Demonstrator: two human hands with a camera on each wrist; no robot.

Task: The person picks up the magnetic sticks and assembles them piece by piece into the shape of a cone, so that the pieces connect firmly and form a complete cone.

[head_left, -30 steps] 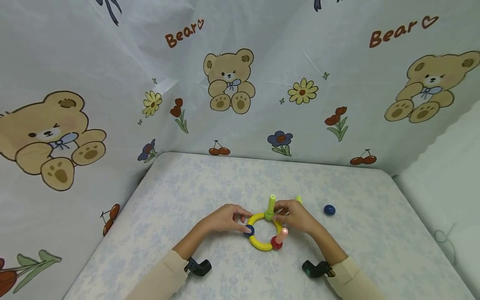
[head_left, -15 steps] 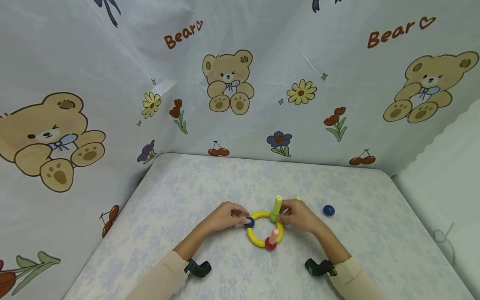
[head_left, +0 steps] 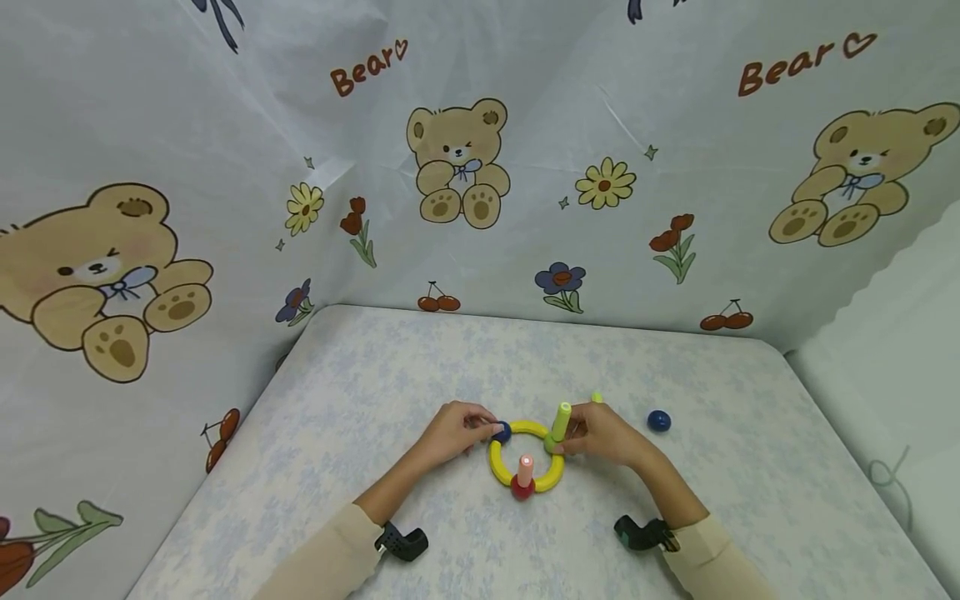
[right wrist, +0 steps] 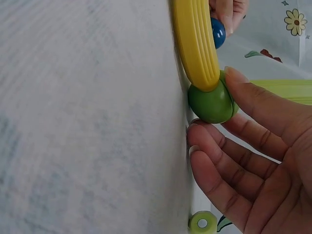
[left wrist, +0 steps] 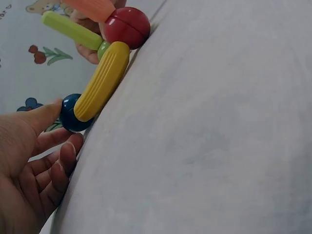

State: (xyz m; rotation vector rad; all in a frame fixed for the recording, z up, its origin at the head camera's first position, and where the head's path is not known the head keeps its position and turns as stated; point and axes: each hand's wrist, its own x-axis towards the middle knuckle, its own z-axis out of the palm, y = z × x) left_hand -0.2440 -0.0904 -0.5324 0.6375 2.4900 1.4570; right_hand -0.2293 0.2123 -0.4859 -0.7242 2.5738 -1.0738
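A ring of yellow curved rods point(head_left: 498, 465) lies on the table, joined by a blue ball point(head_left: 503, 432), a green ball point(head_left: 551, 443) and a red ball point(head_left: 522, 487). From the green ball rises a light green stick point(head_left: 562, 421); a salmon-pink stick point(head_left: 526, 469) stands up from the red one. My left hand point(head_left: 452, 432) pinches the blue ball between thumb and fingers at the ring's left. On the opposite side, my right hand point(head_left: 606, 433) pinches the green ball, its thumb on top in the right wrist view, the other fingers curled near the table.
A loose dark blue ball point(head_left: 659, 421) sits to the right of my right hand. Behind that hand lies another light green piece point(head_left: 597, 397), mostly hidden. The table point(head_left: 420, 350) ends at a bear-printed cloth point(head_left: 525, 250). Black wrist cameras point(head_left: 405, 542) hang at both cuffs.
The ring has turned clockwise. The red ball swung left along the near side, the blue ball moved away from me, and the green ball shifted right. Both hands moved along with it.
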